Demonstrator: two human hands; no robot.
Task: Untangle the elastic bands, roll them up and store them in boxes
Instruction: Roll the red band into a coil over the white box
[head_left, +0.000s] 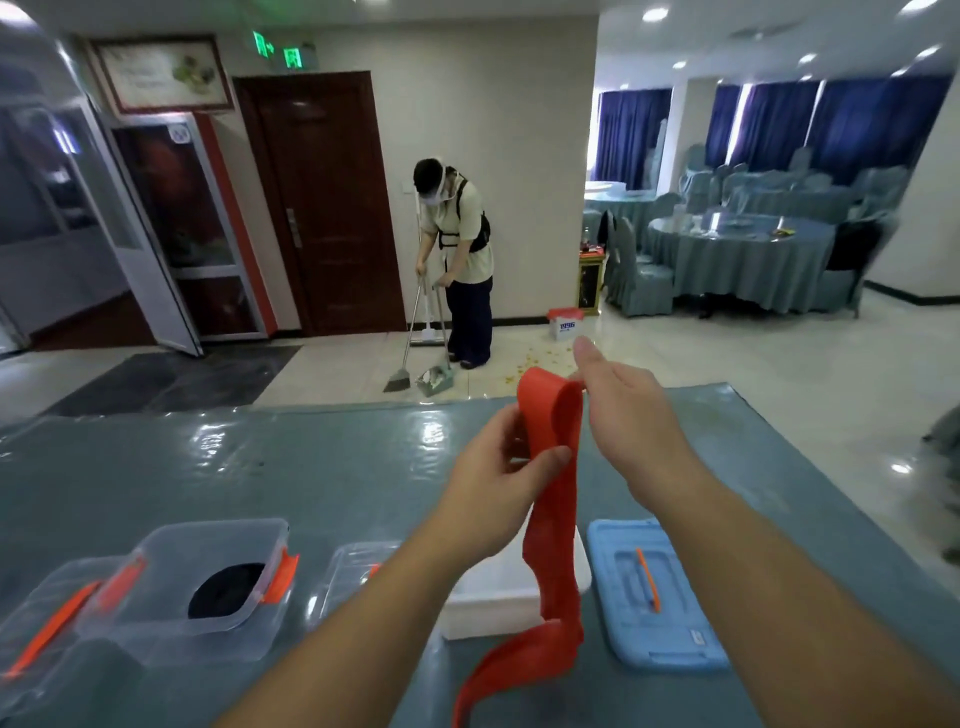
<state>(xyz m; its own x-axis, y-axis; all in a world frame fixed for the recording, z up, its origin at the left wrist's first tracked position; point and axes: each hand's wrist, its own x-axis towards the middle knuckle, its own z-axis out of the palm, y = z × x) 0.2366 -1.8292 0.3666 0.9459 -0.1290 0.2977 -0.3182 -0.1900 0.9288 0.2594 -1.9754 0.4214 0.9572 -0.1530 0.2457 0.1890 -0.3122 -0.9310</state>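
Red elastic band (553, 525) mid-roll: left hand (488, 488) pinches it, right hand (623, 410) fingers grip the loop; next, wind the hanging tail tight.

red band (553, 519): thin, matt, rubbery sheet, smooth, limp folds. table (322, 467): grey-blue cloth under clear glossy plastic film, wrinkled, strong glare. clear box (202, 577): transparent glossy plastic, orange plastic clips; dark matt roll (226, 587) inside. white box (493, 597): opaque, smooth plastic. blue lid (660, 587): matt moulded plastic. floor (727, 374): polished glossy tile.
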